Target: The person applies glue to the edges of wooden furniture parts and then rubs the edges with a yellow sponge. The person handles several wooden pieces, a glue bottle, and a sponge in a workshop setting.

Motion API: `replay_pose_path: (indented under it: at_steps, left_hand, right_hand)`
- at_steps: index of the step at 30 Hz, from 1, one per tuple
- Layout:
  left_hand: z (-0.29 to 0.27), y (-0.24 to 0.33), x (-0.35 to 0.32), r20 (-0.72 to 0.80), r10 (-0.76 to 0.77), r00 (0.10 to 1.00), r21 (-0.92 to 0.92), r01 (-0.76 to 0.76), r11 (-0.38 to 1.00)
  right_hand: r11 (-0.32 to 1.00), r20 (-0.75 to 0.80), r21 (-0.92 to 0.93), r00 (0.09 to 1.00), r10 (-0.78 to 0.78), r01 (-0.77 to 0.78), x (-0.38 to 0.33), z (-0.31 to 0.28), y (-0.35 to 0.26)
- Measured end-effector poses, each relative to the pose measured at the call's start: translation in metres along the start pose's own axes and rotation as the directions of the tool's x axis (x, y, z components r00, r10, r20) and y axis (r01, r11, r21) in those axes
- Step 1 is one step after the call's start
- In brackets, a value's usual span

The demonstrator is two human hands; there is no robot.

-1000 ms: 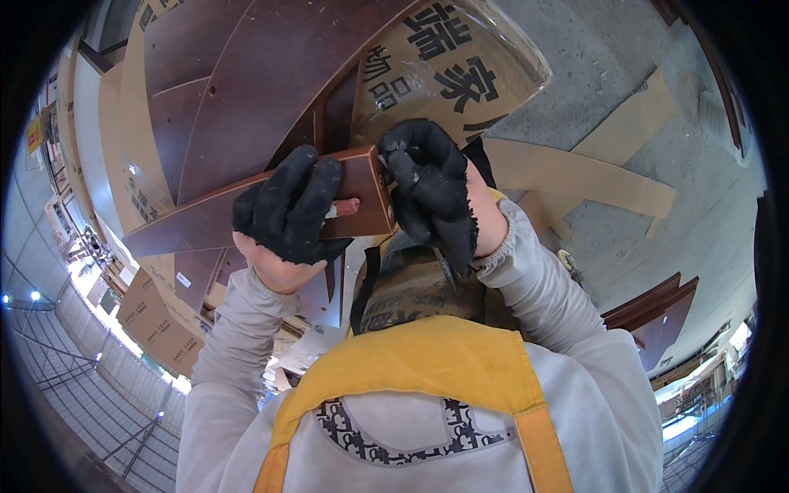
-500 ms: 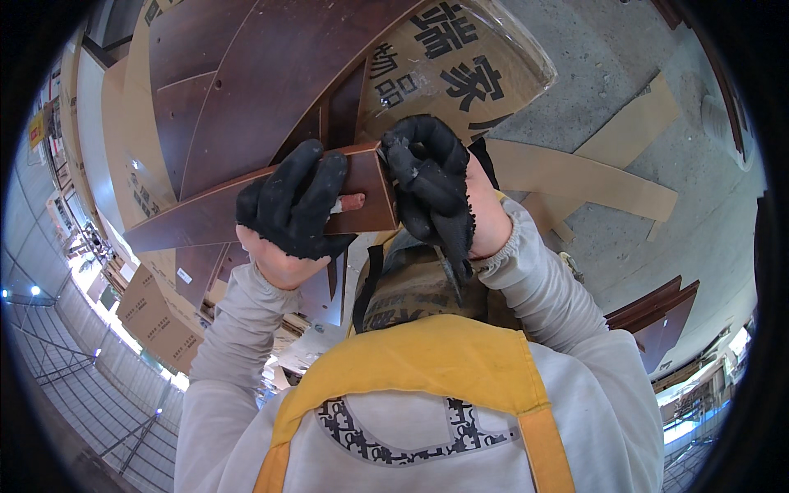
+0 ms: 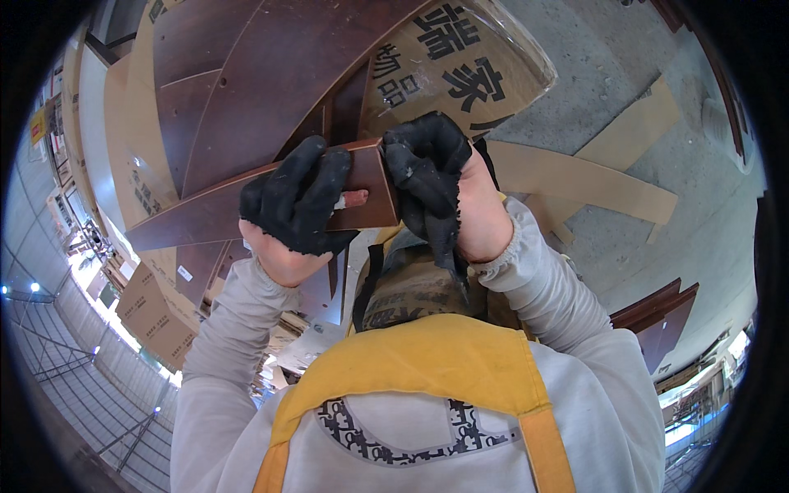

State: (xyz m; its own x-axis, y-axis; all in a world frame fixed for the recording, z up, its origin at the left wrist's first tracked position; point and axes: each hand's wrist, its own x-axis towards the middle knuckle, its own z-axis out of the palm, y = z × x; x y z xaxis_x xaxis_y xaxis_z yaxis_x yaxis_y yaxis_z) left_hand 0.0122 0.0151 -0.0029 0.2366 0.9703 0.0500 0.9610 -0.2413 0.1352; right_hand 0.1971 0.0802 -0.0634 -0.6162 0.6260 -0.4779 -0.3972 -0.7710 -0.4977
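Observation:
A long, narrow reddish-brown wooden board [image 3: 374, 185] lies across in front of me, its squared end toward my right hand. My left hand [image 3: 300, 197], in a black fingerless-cuffed glove, is wrapped over the board. A short reddish stick with a white wrap [image 3: 353, 199] pokes out beside its fingers. My right hand [image 3: 427, 177], gloved in black too, is curled at the board's right end, fingers bent against its edge. A dark pointed strip hangs below that hand; whether it is glove or a held thing I cannot tell.
Large dark-brown panels [image 3: 279, 74] lie beyond the board. A printed cardboard sheet [image 3: 485, 66] under clear film is at the far middle. Cardboard strips [image 3: 567, 177] cross on the concrete floor [image 3: 592, 90]. More brown boards [image 3: 657, 316] stand at right, and cardboard boxes [image 3: 152, 316] at left.
My right hand has shifted slightly, its fingers turning a little at the board's end. The left hand and board have barely moved.

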Motion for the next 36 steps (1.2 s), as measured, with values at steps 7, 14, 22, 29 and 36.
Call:
replay_pose_path:
  at_steps: [7, 14, 22, 29, 36]
  left_hand:
    - [-0.004, 0.001, 0.000, 0.052, -0.003, 0.999, 0.036, 0.001, 0.999]
    - [-0.004, 0.002, 0.000, 0.066, -0.056, 0.996, 0.007, 0.056, 0.998]
    - [-0.006, 0.003, 0.004, 0.029, -0.026, 0.999, 0.027, 0.025, 0.999]
    - [-0.004, 0.002, 0.003, 0.017, -0.032, 0.999, 0.017, 0.032, 0.999]
    - [-0.003, 0.001, 0.002, 0.008, -0.043, 0.999, -0.005, 0.043, 0.999]
  right_hand:
    - [0.999, 0.002, 0.049, 1.000, 0.017, -0.017, -0.002, 0.001, -0.003]
    - [0.993, 0.060, 0.098, 0.997, 0.054, -0.060, -0.006, -0.005, -0.001]
    - [0.999, 0.020, 0.030, 0.999, -0.037, 0.036, 0.003, -0.003, 0.004]
    - [0.999, 0.036, 0.026, 0.998, -0.047, 0.046, 0.005, -0.002, 0.005]
    - [1.000, 0.010, 0.030, 1.000, -0.001, 0.000, 0.004, 0.000, 0.000]
